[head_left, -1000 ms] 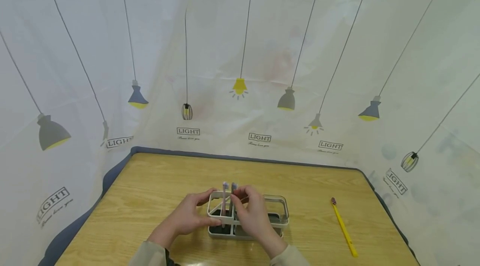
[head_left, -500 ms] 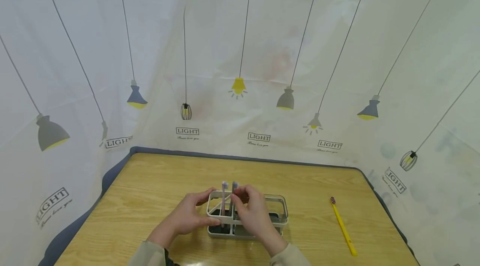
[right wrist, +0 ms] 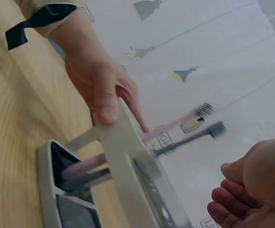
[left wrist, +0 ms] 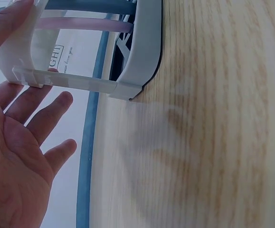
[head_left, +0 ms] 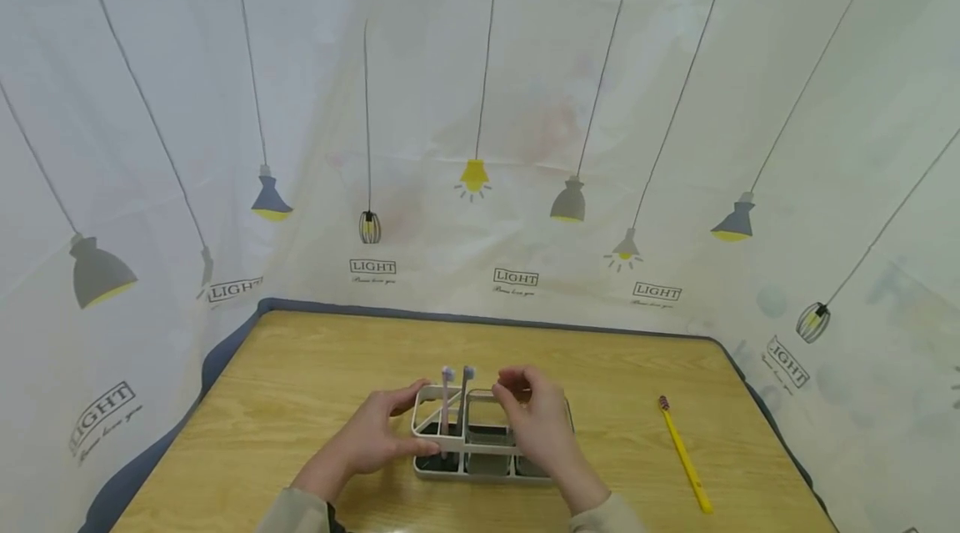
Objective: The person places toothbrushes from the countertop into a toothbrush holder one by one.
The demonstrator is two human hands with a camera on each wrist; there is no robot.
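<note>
Toothbrush holder (head_left: 491, 447) stands upright on the near part of the tabletop (head_left: 352, 358), pinched at its left end by the left grip (head_left: 378, 433), thumb on the near side and fingers behind. The right grip (head_left: 538, 414) covers part of the holder's right half in the head view, its fingers loosely curled toward the thumb; it pinches nothing, and the right wrist view shows it apart from both brushes. Just beside the left grip, a pink toothbrush (left wrist: 85, 23) and a blue-grey toothbrush (left wrist: 92, 5) stand in the holder, bristle ends up; their lower ends seem to share the end compartment (right wrist: 61, 159), though which upper slot the blue-grey one passes through cannot be told. Since neither brush is held and both stay up by themselves, placing these two can be judged done. Farther out to the right, well apart from the holder, a yellow toothbrush (head_left: 686, 455) lies flat on the tabletop, with neither grip touching it. Judging by its two companions, that last brush seems to be what is left, which would put the work about two-thirds through.
</note>
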